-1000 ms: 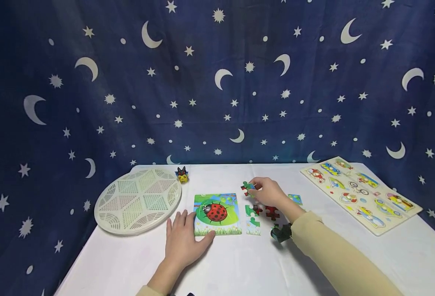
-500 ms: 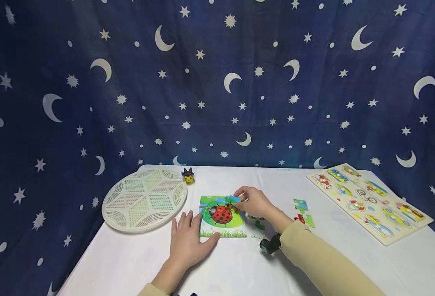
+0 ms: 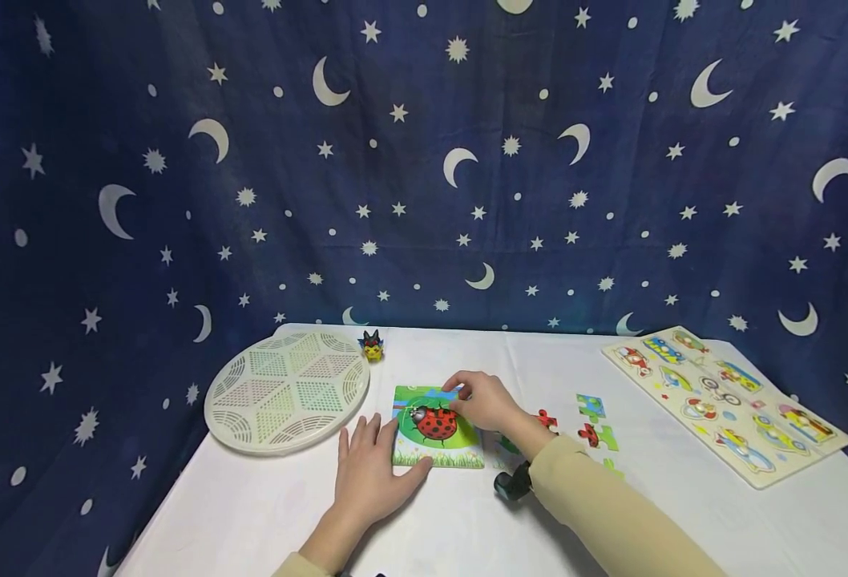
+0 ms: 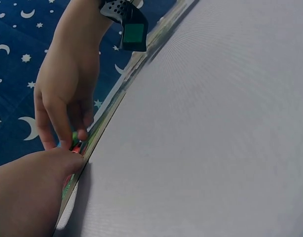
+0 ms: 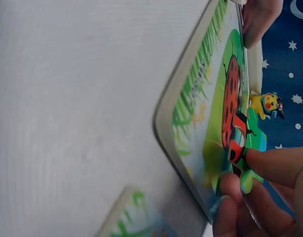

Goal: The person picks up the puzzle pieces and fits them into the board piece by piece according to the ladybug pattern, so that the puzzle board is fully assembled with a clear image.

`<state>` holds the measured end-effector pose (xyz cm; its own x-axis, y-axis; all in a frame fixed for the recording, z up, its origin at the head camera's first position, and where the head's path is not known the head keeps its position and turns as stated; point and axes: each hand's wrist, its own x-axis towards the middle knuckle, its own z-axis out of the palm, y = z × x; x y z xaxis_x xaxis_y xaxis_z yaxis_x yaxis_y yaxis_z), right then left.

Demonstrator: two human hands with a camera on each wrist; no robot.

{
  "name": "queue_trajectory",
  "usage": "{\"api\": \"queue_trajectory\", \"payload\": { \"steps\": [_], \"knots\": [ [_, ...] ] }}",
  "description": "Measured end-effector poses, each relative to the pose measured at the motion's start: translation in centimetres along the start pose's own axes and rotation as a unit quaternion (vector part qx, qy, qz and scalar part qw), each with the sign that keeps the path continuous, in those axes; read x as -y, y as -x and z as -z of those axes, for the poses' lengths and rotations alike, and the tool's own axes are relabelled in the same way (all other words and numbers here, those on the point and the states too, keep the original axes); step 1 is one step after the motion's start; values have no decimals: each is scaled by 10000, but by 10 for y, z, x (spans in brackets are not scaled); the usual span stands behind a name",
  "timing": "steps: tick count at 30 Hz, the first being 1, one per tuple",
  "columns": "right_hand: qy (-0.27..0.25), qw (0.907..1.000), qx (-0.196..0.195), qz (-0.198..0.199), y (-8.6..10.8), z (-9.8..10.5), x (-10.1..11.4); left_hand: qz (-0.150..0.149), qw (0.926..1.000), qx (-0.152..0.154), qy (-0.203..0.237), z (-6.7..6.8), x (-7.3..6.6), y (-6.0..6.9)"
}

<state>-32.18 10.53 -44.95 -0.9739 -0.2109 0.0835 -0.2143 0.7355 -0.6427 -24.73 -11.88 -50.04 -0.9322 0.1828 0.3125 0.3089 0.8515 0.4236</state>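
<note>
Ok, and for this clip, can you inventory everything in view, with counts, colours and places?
ladybug board: one, red, green and blue, on the table before the person
held puzzle piece: one, green, red and light blue, at that board's far right corner
loose puzzle pieces: at least five, green, red and blue, right of it, some hidden
picture board: one, beige with colourful pictures, table's right
round perforated tray: one, off-white, pink and green, table's left
toy figure: one, yellow and dark, beside the tray
tablecloth: one, white, underneath
curtain: dark blue, white moons and stars, behind
wrist device: one, black, right wrist
sleeves: two, beige, forearms
hands: two, bare; left touching ladybug board, right pinching piece
</note>
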Motion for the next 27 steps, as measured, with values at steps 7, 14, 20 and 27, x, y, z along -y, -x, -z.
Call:
{"api": "queue_trajectory", "payload": {
  "steps": [7, 14, 20, 27],
  "knots": [
    [25, 9998, -107, -139, -4, -4, 6, 14, 10000, 17, -39, 2, 1, -1],
    [232, 9993, -161, -240, -6, -6, 5, 31, 10000, 1, 19, 2, -2, 1],
    [373, 9990, -221, -116, -7, -11, 9, 9, 10000, -47, -2, 3, -2, 2],
    [633, 9973, -372, -49, -9, -17, 14, -1, 10000, -93, 0, 1, -1, 1]
  ]
}}
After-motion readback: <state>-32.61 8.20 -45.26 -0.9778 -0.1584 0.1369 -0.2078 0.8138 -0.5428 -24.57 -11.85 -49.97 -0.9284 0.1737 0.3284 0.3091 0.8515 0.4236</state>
